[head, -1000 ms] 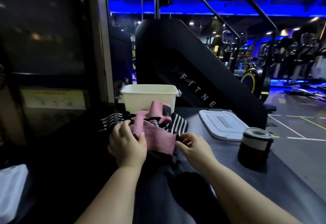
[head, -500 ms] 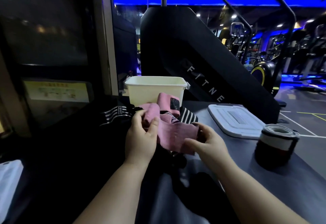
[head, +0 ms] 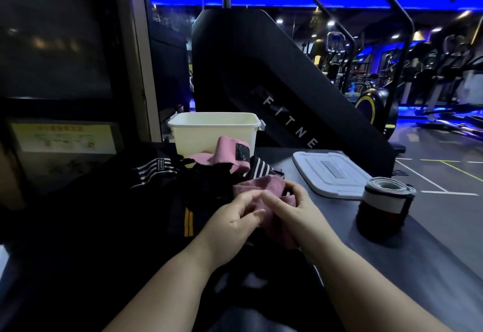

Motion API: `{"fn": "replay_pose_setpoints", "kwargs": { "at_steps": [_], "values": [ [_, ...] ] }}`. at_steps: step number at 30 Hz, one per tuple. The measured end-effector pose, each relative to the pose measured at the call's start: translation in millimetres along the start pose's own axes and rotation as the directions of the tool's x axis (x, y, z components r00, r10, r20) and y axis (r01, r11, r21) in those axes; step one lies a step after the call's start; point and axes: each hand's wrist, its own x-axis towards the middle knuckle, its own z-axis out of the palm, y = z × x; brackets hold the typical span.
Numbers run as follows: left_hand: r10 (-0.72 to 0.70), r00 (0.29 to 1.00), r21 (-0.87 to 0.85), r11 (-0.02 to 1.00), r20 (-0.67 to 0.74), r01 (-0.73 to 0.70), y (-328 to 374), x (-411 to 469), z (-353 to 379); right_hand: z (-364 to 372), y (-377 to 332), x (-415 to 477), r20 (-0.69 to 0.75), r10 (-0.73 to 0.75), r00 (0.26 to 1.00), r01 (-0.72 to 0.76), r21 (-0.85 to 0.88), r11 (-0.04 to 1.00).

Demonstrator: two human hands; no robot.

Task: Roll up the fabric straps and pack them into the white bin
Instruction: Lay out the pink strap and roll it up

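Blue-lit gym machines fill the background behind a grey table [head: 431,240], and a large black machine [head: 261,75] lettered "FITNE" rises just past the table's far edge. On the table, the white bin [head: 214,133] stands upright and open at the far side, with its white lid [head: 329,175] lying flat to its right. Between the bin and the person lies a heap of fabric straps [head: 183,182], mostly black with white stripes, with 1 pink piece [head: 232,154] resting against the bin's front wall. Closer in, both hands grasp a pink strap [head: 264,188]: the left hand [head: 232,224] pinches its near fold with curled fingers, and the right hand [head: 292,214] curls around its right end. They meet just above the pile. 1 rolled strap [head: 386,206], black and white, stands on end near the table's right edge, well apart from the bin.
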Motion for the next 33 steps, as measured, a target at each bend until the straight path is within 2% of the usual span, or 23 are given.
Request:
{"fn": "replay_pose_setpoints", "kwargs": {
  "at_steps": [3,6,10,13,16,20,25,30,33],
  "values": [
    [-0.009,0.995,0.017,1.000,0.098,0.007,-2.1,0.7,3.6,-3.1,-0.8,2.2,-0.063,0.030,0.998,-0.033,-0.036,0.999],
    [-0.009,0.996,0.112,0.994,0.087,0.000,-4.8,2.6,5.5,-9.7,0.1,6.7,-0.080,0.066,0.995,-0.064,0.026,0.998],
    [0.009,0.997,0.196,0.980,-0.081,0.007,-10.7,7.4,2.3,-19.1,3.5,13.2,-0.145,0.105,0.984,-0.091,0.099,0.991],
    [-0.006,0.968,0.225,0.972,-0.252,0.065,-12.3,10.7,2.8,-21.6,5.2,16.1,-0.161,0.125,0.979,-0.099,0.162,0.982],
    [-0.061,0.929,0.135,0.984,-0.364,0.118,-12.4,13.1,1.1,-21.7,3.9,14.9,-0.150,0.143,0.978,-0.117,0.174,0.978],
    [-0.103,0.980,-0.133,0.988,-0.173,0.080,-11.9,12.5,2.4,-17.9,2.5,9.5,-0.102,0.114,0.988,-0.099,0.139,0.985],
    [-0.046,0.991,-0.199,0.980,-0.123,0.021,-10.0,9.7,3.0,-11.2,-2.5,2.6,-0.115,0.079,0.990,-0.071,0.069,0.995],
    [-0.007,1.000,-0.117,0.993,0.017,0.009,-11.9,8.1,-1.0,-17.2,-5.1,3.5,-0.022,0.035,0.999,-0.033,0.096,0.995],
    [-0.014,0.999,-0.071,0.997,0.039,0.017,-14.5,8.6,-0.9,-22.6,-7.9,3.9,0.034,0.047,0.998,-0.050,0.103,0.993]
  ]
}}
